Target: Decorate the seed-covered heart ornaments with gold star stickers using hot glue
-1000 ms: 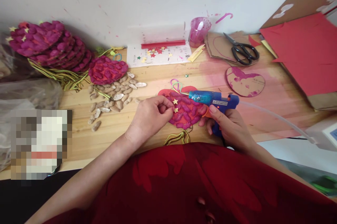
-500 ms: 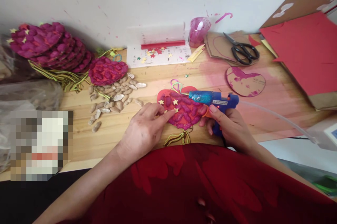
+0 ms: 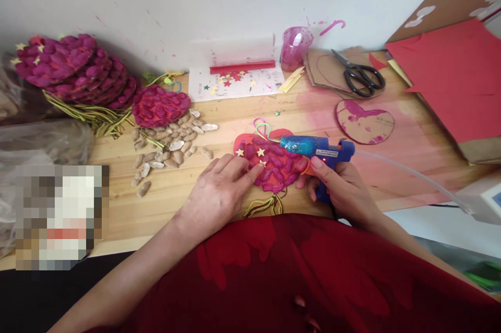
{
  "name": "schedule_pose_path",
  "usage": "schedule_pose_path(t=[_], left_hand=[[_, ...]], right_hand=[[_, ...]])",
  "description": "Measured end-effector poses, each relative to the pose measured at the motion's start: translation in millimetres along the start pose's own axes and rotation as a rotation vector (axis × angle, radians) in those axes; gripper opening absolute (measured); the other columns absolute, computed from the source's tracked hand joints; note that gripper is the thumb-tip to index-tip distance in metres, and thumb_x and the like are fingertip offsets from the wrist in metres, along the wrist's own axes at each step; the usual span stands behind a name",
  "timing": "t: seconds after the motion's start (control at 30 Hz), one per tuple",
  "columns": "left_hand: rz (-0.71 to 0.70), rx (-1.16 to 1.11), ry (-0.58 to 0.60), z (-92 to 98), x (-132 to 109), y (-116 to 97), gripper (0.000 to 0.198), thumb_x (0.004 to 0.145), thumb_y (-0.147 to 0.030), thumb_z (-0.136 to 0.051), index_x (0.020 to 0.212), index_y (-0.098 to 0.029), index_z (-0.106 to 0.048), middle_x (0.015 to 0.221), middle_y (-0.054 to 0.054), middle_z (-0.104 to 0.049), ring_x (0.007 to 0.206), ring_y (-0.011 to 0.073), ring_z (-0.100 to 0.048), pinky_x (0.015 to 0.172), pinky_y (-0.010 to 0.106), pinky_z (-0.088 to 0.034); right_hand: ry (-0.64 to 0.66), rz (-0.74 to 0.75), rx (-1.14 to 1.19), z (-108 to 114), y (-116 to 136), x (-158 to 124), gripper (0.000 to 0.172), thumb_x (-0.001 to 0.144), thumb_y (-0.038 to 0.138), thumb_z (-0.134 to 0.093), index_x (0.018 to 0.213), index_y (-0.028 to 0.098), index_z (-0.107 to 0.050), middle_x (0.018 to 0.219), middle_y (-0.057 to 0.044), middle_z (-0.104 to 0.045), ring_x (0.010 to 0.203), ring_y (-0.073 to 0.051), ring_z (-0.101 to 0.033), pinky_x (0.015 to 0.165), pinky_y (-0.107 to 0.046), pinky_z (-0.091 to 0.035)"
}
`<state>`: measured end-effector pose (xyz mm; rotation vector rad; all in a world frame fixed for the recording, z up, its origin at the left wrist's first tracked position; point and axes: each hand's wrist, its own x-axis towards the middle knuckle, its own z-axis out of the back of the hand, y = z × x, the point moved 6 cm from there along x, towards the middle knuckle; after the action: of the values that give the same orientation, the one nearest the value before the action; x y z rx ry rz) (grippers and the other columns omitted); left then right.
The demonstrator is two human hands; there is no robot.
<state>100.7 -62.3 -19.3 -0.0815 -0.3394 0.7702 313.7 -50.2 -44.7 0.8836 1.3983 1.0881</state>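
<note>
A red heart-shaped decoration (image 3: 276, 162) covered with purple-painted peanut shells lies in front of me, with a cord loop at its top and a yarn tassel (image 3: 266, 204) below. Several pale gold stars (image 3: 261, 152) sit on its left half. My left hand (image 3: 221, 187) grips the heart's left edge, thumb tip against one star; the curled fingers hide part of that edge. In my right hand (image 3: 344, 184) is a blue hot glue gun (image 3: 316, 149), its orange trigger under the fingers. Its nozzle points left over the top of the heart, by the cord loop.
Loose peanut shells (image 3: 172, 158) lie to the left, near a finished purple heart (image 3: 161, 106) and a stack of similar ones (image 3: 74, 69). Behind are star confetti on paper (image 3: 199, 87) and a stained cup (image 3: 296, 48). Scissors (image 3: 366, 80), a cardboard heart (image 3: 366, 121) and red sheets (image 3: 457, 82) lie right.
My left thumb and fingers have shifted slightly on the heart's left side, showing more of the star by the thumb. The glue gun and right hand stay in place.
</note>
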Motion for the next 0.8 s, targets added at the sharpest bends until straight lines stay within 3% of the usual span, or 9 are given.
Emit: schedule_pose_path(t=[0.8], left_hand=[[-0.018,0.040,-0.073,6.4,1.7,-2.2,0.041,0.092,-0.004,-0.054,0.129,-0.017,-0.065,0.105,0.011,-0.066,0.097,0.0262,-0.060,0.083,0.043,-0.054]], right_hand=[[-0.004,0.009,0.015,0.8,-2.2,0.7,0.047,0.086,0.064,-0.069,0.077,0.019,-0.066,0.064,-0.004,-0.069,0.043,-0.012,-0.055,0.041,-0.024,-0.041]])
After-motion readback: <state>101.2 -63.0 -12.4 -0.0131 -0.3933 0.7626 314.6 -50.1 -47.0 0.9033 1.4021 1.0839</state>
